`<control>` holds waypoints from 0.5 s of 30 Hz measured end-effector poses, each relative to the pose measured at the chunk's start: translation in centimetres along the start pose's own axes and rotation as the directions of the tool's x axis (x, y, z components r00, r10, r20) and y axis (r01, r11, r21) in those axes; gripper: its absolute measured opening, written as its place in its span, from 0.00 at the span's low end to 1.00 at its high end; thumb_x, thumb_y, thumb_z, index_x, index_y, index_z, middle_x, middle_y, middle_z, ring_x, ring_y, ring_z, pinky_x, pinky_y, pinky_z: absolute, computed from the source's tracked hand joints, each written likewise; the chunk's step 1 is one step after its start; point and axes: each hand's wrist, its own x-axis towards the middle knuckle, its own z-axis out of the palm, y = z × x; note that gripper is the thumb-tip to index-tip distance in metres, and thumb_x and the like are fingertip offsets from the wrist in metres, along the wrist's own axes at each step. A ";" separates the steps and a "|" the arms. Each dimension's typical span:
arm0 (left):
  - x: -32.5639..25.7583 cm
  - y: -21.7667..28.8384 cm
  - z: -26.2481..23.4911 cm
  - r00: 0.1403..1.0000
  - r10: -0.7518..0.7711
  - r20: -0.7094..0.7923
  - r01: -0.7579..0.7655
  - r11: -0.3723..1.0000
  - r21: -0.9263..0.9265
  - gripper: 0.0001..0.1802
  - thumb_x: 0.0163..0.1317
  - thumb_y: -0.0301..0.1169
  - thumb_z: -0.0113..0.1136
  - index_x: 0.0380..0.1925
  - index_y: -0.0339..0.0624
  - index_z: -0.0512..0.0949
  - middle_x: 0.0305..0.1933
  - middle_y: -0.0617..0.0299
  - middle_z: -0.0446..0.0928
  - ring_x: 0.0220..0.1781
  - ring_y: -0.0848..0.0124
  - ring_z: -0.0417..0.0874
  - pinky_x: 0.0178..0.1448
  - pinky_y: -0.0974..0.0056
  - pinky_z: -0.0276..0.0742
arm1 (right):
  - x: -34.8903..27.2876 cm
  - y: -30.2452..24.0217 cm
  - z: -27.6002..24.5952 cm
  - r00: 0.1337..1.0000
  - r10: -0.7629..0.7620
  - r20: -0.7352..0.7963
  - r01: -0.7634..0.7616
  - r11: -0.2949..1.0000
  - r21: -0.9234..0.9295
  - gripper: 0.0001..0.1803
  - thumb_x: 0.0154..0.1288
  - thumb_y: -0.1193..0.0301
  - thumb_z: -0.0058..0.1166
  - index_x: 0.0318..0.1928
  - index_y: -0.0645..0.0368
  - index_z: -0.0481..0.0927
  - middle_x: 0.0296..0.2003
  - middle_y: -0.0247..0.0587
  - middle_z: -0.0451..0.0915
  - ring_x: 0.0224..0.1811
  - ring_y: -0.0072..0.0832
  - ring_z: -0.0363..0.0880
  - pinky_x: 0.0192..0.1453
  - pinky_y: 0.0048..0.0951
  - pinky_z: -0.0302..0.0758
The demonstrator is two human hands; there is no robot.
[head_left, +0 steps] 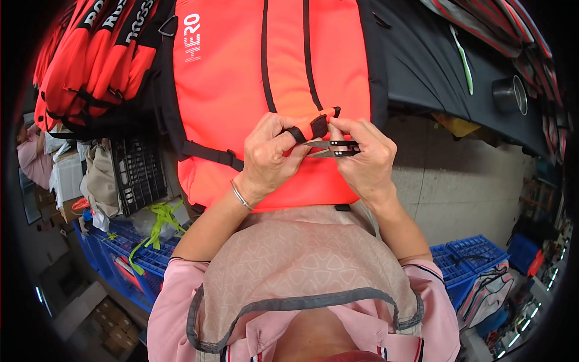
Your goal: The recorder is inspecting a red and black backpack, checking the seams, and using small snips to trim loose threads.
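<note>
A bright red-orange bag (223,84) with black side edges lies flat before me, a padded orange strap panel (286,60) with black piping running down its middle. My left hand (262,157), wearing a silver bracelet, is closed on the orange strap end (313,127), which has black trim. Held in my right hand (371,160) are thread snips (345,149) with black handles. Their pointed blades face left, parted, just below the strap end. My right thumb and forefinger pinch close to the strap's tip; whether they grip a thread there is too small to tell.
Several red and black straps (90,66) hang in a bunch at the far left. On the black-covered table (422,66) at right are a green-and-white toothbrush (464,63) and a metal cup (509,95). Blue plastic crates (464,256) stand on both sides of me.
</note>
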 end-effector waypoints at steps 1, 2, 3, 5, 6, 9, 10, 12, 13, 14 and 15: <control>-0.1 0.0 0.0 1.000 0.028 -0.002 -0.028 1.000 -0.008 0.21 0.39 0.19 0.73 0.39 0.41 0.86 0.34 0.60 0.79 0.33 0.64 0.79 0.34 0.63 0.76 | 0.0 0.2 0.1 1.000 -0.022 0.005 0.022 1.000 -0.009 0.07 0.56 0.83 0.65 0.37 0.63 0.84 0.24 0.41 0.79 0.21 0.28 0.77 0.24 0.28 0.71; -0.1 -0.1 0.0 1.000 0.029 -0.001 -0.029 1.000 -0.008 0.21 0.39 0.19 0.73 0.39 0.41 0.86 0.34 0.60 0.79 0.33 0.64 0.79 0.34 0.63 0.76 | 0.1 0.4 0.2 1.000 -0.021 0.003 0.021 1.000 -0.009 0.07 0.56 0.83 0.65 0.37 0.63 0.84 0.24 0.41 0.79 0.21 0.28 0.77 0.24 0.28 0.71; -0.3 -0.2 0.1 1.000 0.025 0.004 -0.025 1.000 -0.020 0.21 0.39 0.19 0.73 0.39 0.41 0.86 0.34 0.60 0.79 0.34 0.64 0.79 0.34 0.62 0.76 | 0.3 0.6 0.3 0.995 -0.097 0.011 0.098 0.994 -0.047 0.08 0.54 0.84 0.65 0.35 0.63 0.83 0.22 0.40 0.77 0.20 0.29 0.77 0.23 0.28 0.71; -0.3 -0.3 0.0 1.000 0.021 0.009 -0.021 0.999 -0.030 0.22 0.39 0.19 0.73 0.40 0.42 0.86 0.34 0.60 0.80 0.34 0.64 0.80 0.35 0.62 0.76 | 0.6 1.0 0.6 0.985 -0.172 0.020 0.173 0.981 -0.083 0.09 0.52 0.85 0.65 0.34 0.63 0.81 0.21 0.39 0.75 0.19 0.31 0.76 0.23 0.29 0.71; -0.3 -0.3 0.0 1.000 0.017 0.015 -0.017 1.000 -0.006 0.21 0.40 0.19 0.74 0.39 0.41 0.86 0.35 0.60 0.80 0.35 0.64 0.80 0.35 0.63 0.77 | 0.7 1.3 0.7 0.978 -0.207 0.041 0.210 0.971 -0.114 0.10 0.50 0.85 0.65 0.33 0.62 0.79 0.21 0.39 0.74 0.19 0.31 0.75 0.23 0.29 0.71; 0.0 -0.2 0.0 1.000 -0.017 0.017 0.017 1.000 -0.009 0.18 0.43 0.21 0.75 0.38 0.40 0.86 0.35 0.60 0.80 0.34 0.65 0.81 0.35 0.63 0.77 | 0.9 1.6 0.9 0.974 -0.219 0.055 0.224 0.967 -0.123 0.11 0.49 0.85 0.63 0.31 0.61 0.76 0.22 0.38 0.72 0.19 0.31 0.75 0.24 0.29 0.71; 0.2 -0.1 -0.1 0.999 -0.048 0.012 0.049 0.998 -0.035 0.15 0.45 0.22 0.75 0.37 0.39 0.86 0.35 0.60 0.80 0.34 0.65 0.81 0.35 0.63 0.77 | 0.9 1.6 0.9 0.979 -0.199 0.048 0.203 0.974 -0.103 0.11 0.49 0.85 0.63 0.31 0.60 0.75 0.23 0.38 0.72 0.20 0.29 0.75 0.24 0.29 0.71; 0.5 0.2 -0.3 0.994 -0.104 0.019 0.105 0.994 -0.039 0.14 0.46 0.22 0.75 0.37 0.41 0.87 0.34 0.60 0.80 0.33 0.67 0.81 0.36 0.65 0.77 | 1.1 1.7 0.3 0.987 -0.160 0.019 0.161 0.982 -0.096 0.10 0.50 0.85 0.61 0.31 0.60 0.75 0.23 0.39 0.72 0.21 0.28 0.74 0.25 0.28 0.71; 0.5 0.3 -0.4 0.987 -0.160 0.025 0.161 0.986 -0.042 0.14 0.48 0.22 0.76 0.37 0.43 0.88 0.33 0.60 0.80 0.33 0.68 0.81 0.36 0.66 0.76 | 1.3 1.8 -0.2 0.993 -0.121 -0.009 0.120 0.989 -0.088 0.09 0.51 0.85 0.59 0.32 0.61 0.75 0.24 0.39 0.72 0.21 0.26 0.73 0.26 0.26 0.71; 0.5 0.1 -0.4 0.987 -0.161 0.024 0.161 0.986 -0.041 0.14 0.48 0.22 0.76 0.37 0.43 0.88 0.33 0.60 0.80 0.33 0.68 0.81 0.36 0.66 0.76 | 1.4 2.0 -1.2 0.997 -0.061 -0.049 0.058 0.996 -0.064 0.10 0.49 0.84 0.59 0.31 0.58 0.74 0.25 0.39 0.72 0.23 0.31 0.75 0.26 0.31 0.72; 0.4 -0.1 -0.5 0.983 -0.181 0.013 0.181 0.981 -0.068 0.12 0.49 0.23 0.76 0.36 0.42 0.88 0.32 0.61 0.80 0.33 0.69 0.81 0.36 0.67 0.76 | 0.8 3.0 -1.9 0.995 0.063 -0.080 -0.063 0.998 0.004 0.11 0.50 0.87 0.57 0.31 0.59 0.75 0.26 0.35 0.72 0.23 0.24 0.72 0.26 0.26 0.71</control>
